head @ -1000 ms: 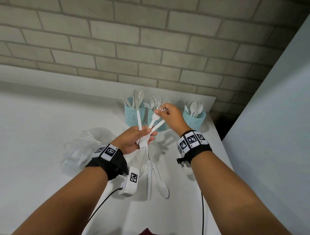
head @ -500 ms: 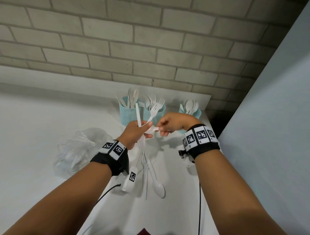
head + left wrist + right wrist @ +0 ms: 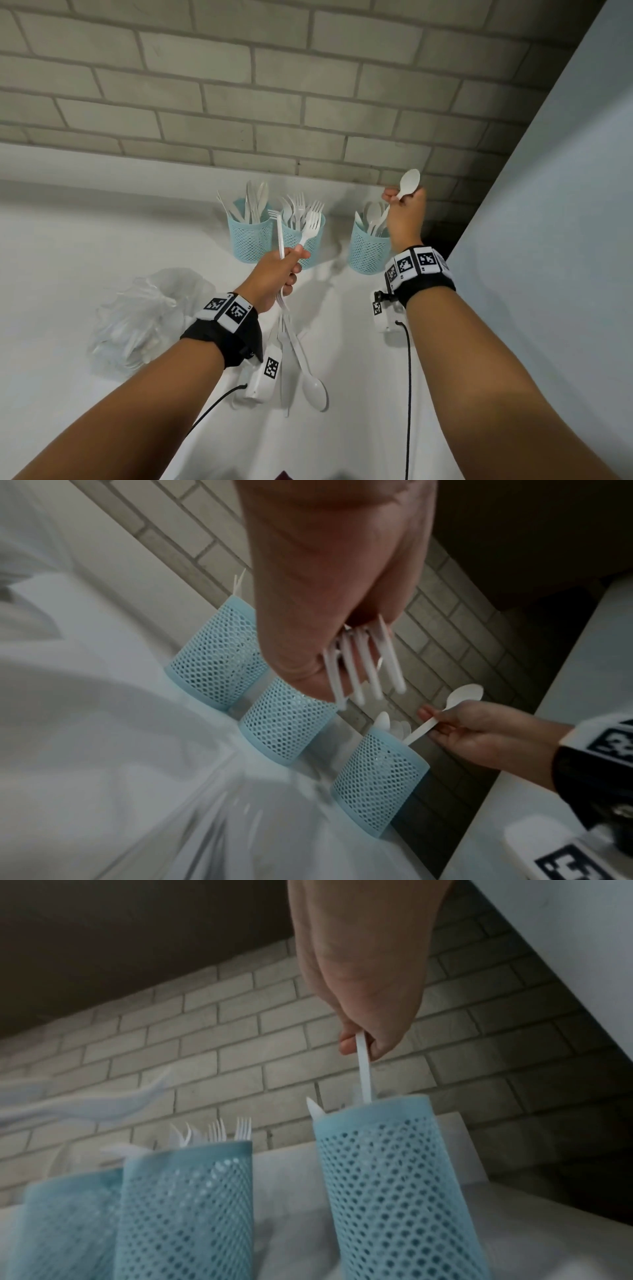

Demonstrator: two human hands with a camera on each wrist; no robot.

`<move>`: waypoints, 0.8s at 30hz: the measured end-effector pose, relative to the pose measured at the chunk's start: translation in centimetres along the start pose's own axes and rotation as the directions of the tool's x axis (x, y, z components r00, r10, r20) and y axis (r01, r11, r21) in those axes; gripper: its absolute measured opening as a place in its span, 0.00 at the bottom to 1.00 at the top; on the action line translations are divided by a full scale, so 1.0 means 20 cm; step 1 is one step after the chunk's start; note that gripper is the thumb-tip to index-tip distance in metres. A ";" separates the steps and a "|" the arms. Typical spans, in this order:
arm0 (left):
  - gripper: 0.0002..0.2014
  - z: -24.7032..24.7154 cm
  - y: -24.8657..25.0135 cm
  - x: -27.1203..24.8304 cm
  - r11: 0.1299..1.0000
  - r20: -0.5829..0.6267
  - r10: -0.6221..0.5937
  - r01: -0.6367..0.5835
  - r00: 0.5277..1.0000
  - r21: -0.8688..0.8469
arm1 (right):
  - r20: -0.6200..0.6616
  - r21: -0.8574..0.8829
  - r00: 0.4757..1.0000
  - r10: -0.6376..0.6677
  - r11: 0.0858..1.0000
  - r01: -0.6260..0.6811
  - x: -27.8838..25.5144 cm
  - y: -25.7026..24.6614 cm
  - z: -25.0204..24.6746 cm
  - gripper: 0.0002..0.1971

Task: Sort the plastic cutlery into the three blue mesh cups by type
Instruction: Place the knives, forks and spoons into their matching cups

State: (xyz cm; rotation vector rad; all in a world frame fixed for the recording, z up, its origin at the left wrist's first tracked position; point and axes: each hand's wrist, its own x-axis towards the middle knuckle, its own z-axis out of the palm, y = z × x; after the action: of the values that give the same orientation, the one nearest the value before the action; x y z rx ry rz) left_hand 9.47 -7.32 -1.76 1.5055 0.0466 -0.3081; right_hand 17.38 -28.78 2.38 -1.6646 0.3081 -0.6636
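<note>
Three blue mesh cups stand by the wall: the left cup [image 3: 249, 240] holds knives, the middle cup [image 3: 310, 251] forks, the right cup [image 3: 367, 251] spoons. My right hand [image 3: 400, 202] pinches a white spoon [image 3: 409, 181], bowl up, just above the right cup; in the right wrist view the spoon's handle [image 3: 364, 1069] dips into the right cup [image 3: 394, 1177]. In front of the middle cup, my left hand [image 3: 287, 265] grips a bundle of cutlery [image 3: 308, 224]: forks stick up and a spoon [image 3: 313, 387] hangs below. The left wrist view shows the left hand [image 3: 308, 656] round the bundle [image 3: 363, 666].
A crumpled clear plastic bag [image 3: 144, 318] lies on the white counter [image 3: 68, 274] left of my left arm. A brick wall [image 3: 308, 102] rises behind the cups. A pale panel [image 3: 548, 240] closes off the right side beside the right cup. Cables hang from both wrists.
My right hand drew a spoon out of the left hand's bundle and carried it right and up to the right cup. The left hand kept its bundle near the middle cup.
</note>
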 end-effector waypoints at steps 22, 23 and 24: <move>0.19 -0.01 0.03 -0.02 0.974 0.207 -0.172 0.197 0.963 -0.108 | 0.559 -0.172 0.673 -0.484 0.727 0.665 -0.33 -0.10 0.21 0.15; 0.20 -0.02 0.04 -0.03 0.971 0.252 -0.181 0.213 0.951 -0.108 | 0.638 -0.183 0.643 -0.424 0.727 0.662 -0.36 -0.08 0.23 0.19; 0.21 -0.02 0.05 -0.04 0.969 0.292 -0.188 0.226 0.938 -0.103 | 0.699 -0.207 0.622 -0.352 0.733 0.648 -0.39 -0.06 0.24 0.23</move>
State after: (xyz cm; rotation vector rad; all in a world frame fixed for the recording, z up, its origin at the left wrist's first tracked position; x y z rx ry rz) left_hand 9.08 -6.69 -0.65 1.3116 0.0005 -0.6746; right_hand 13.79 -20.44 1.23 -2.3528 -0.5906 -0.4205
